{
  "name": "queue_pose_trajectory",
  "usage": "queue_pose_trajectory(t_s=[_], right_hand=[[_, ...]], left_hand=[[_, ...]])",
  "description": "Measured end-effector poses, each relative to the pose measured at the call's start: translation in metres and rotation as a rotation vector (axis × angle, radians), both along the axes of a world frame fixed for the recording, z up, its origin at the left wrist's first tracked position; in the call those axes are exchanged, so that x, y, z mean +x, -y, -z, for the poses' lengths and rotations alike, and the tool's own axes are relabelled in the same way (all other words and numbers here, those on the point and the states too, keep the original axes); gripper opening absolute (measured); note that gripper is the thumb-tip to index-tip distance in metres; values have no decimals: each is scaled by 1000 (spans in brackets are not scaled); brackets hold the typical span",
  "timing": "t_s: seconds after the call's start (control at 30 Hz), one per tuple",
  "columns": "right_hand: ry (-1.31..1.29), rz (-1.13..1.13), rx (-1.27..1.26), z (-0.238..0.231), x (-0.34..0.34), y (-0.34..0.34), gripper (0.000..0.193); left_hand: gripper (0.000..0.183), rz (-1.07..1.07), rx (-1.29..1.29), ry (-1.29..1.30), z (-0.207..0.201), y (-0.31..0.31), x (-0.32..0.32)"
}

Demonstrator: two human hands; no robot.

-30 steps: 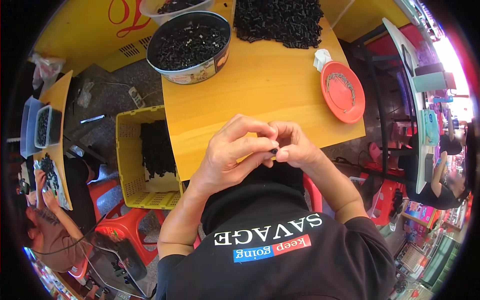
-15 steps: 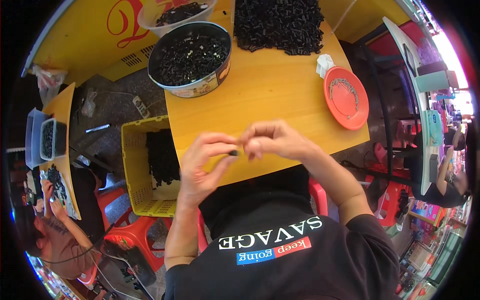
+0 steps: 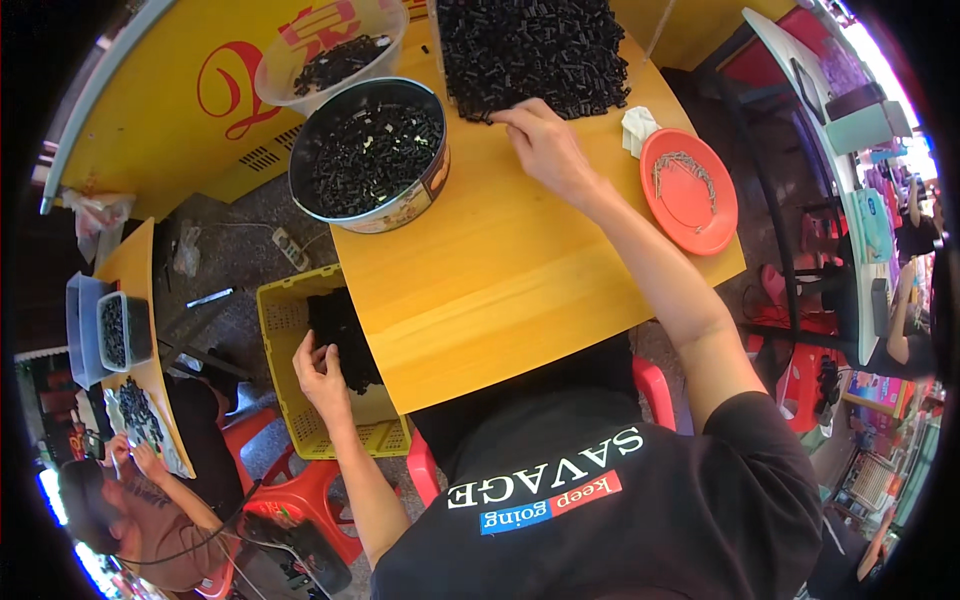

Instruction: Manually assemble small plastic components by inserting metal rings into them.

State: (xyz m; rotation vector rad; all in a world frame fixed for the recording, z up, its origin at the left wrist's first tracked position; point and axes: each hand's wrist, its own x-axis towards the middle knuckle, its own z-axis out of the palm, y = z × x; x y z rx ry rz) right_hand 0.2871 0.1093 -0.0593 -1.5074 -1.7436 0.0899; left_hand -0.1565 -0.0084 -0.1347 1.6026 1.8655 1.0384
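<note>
My left hand is over the yellow plastic crate beside the table. Its fingers are apart and nothing shows in them. Dark pieces lie heaped inside this crate. At the far side of the table, my right hand reaches the near edge of a large pile of small black plastic pieces. Its fingertips pinch a small black piece at the pile's edge, its exact shape too small to tell. Left of that hand stands a round tub full of similar black pieces, some pale bits among them.
A red plate with thin metal pins sits at the table's right, a crumpled white tissue next to it. Behind the tub is a clear bowl of black pieces. Another person works at a side table on the left. Red stools stand nearby.
My hands were together above the table's near edge, the left holding a small black piece. Now they are apart: left over the crate without the piece, right at the far pile.
</note>
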Motion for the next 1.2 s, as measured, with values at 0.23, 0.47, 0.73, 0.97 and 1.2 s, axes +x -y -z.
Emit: queue_pose_trajectory(t_s=[0.23, 0.47, 0.73, 0.97, 1.2], right_hand=[[352, 27, -87, 0, -11, -22, 40], [465, 41, -162, -4, -18, -25, 47], [345, 76, -96, 6, -2, -18, 32], [410, -117, -405, -22, -24, -41, 47], [428, -152, -509, -35, -34, -61, 29]], left_hand=[[23, 102, 252, 114, -71, 1, 64], [26, 485, 375, 58, -108, -3, 132], [23, 798, 295, 152, -111, -35, 200], [18, 857, 171, 125, -88, -44, 221], [19, 818, 218, 88, -84, -42, 224]])
